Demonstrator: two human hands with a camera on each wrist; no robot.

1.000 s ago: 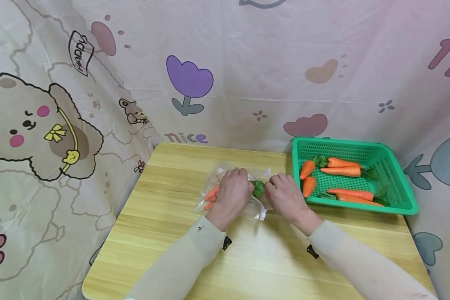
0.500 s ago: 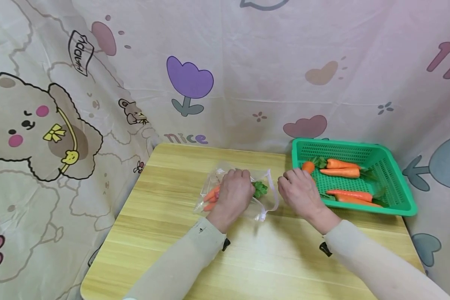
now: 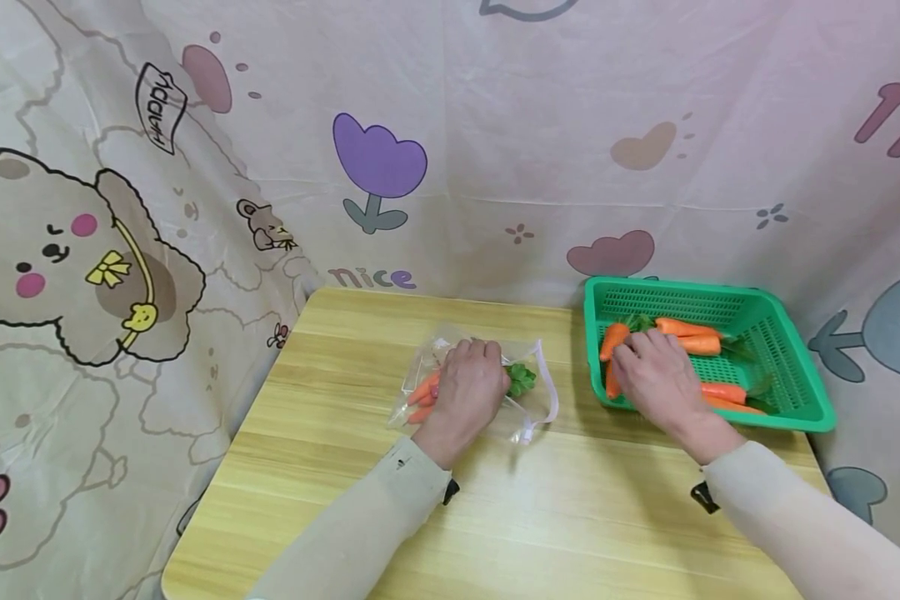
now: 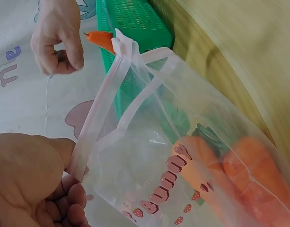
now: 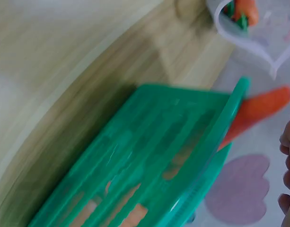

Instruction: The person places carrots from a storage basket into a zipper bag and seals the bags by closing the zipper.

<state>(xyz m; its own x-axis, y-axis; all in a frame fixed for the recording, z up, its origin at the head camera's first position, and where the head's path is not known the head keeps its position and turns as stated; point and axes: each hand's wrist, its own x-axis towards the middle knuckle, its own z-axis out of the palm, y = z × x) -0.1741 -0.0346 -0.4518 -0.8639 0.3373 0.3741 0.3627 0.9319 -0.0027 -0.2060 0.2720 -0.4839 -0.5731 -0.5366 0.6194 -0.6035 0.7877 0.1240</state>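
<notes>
The head camera looks forward and down over the table [image 3: 270, 467]. In close-up, the left wrist view faces the bag [image 4: 135, 161] with the basket [image 4: 140, 23] beyond; the right wrist view, also turned sideways, nears the basket, both sharing bag and basket.

Wood-grain table [image 3: 285, 500], pale cloth backdrop [image 3: 495, 100], printed purple tulip [image 3: 380, 158], cartoon bear [image 3: 26, 217]

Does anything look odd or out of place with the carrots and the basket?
Yes, one carrot pokes out past the edge of the green basket, at the end nearest the plastic bag. It looks odd because the middle carrots lie down inside. I see no spill or damage.
</notes>
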